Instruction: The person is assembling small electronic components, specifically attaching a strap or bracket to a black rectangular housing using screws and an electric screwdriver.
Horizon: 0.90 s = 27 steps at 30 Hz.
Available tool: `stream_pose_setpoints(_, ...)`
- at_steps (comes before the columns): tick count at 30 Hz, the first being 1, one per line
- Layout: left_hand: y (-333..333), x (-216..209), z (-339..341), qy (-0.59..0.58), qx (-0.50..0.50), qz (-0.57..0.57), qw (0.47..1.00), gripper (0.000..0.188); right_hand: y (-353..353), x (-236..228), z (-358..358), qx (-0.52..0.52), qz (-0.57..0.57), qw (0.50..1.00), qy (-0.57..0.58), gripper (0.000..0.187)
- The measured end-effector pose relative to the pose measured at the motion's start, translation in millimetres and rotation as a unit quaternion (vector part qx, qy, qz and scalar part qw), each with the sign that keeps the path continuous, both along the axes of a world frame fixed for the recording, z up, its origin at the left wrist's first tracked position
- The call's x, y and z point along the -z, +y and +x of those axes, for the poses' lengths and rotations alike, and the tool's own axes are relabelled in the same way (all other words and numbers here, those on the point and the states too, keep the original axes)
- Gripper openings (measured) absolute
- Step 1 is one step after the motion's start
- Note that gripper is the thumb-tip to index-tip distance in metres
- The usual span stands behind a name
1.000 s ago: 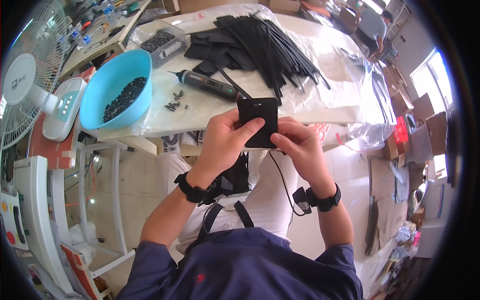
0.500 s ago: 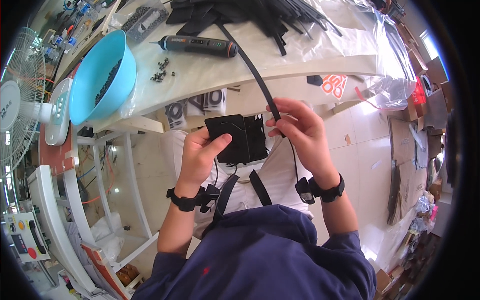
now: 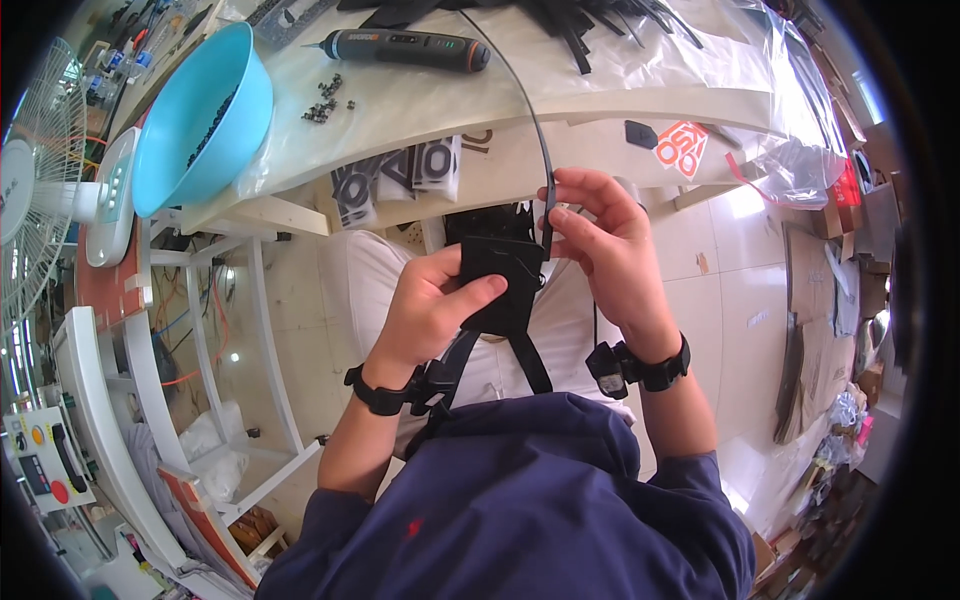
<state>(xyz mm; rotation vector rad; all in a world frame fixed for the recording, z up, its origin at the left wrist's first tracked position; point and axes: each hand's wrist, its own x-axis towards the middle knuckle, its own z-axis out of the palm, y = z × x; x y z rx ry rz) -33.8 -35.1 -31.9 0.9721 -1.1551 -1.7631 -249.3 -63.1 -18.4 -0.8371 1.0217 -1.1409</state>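
My left hand (image 3: 430,300) grips a flat black rectangular case (image 3: 502,262), thumb pressed on its face. The material and kind of the case are hard to make out. A long black strap (image 3: 538,125) is pinched between the thumb and fingers of my right hand (image 3: 610,235). The strap's lower end meets the right upper edge of the case; whether it is attached there I cannot tell. From my right fingers the strap runs up over the table edge towards a heap of black strips (image 3: 580,25).
On the plastic-covered table (image 3: 420,110) lie a dark electric screwdriver (image 3: 410,48) and small dark fasteners (image 3: 322,100). A turquoise bowl (image 3: 240,110) stands at left beside a white fan (image 3: 30,190). Printed packets (image 3: 435,165) and an orange-white sheet (image 3: 682,148) rest on a lower shelf.
My left hand has brought the case to the right, up against the strap's end. My right hand has shifted slightly upward, still pinching the strap. The view has tilted down a little.
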Motion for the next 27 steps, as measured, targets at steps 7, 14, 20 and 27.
stream_pose_setpoints(7, 5, 3, 5, -0.088, 0.052, -0.037, 0.994, 0.016, 1, -6, 8, -0.003, -0.002, 0.999, -0.032, 0.042)
stream_pose_setpoints(14, 4, 6, 9, -0.055, 0.03, -0.011, 0.998, 0.017, 11, 5, -3, -0.077, -0.035, 0.996, 0.018, 0.04)
stream_pose_setpoints(20, -12, 17, 2, 0.093, -0.119, 0.023, 0.988, 0.021, 42, 24, -9, -0.137, -0.091, 0.983, 0.081, 0.039)
stream_pose_setpoints(27, -26, 15, -24, 0.141, -0.084, -0.002, 0.986, 0.019, 50, 22, -21, -0.229, -0.142, 0.93, 0.25, 0.029)
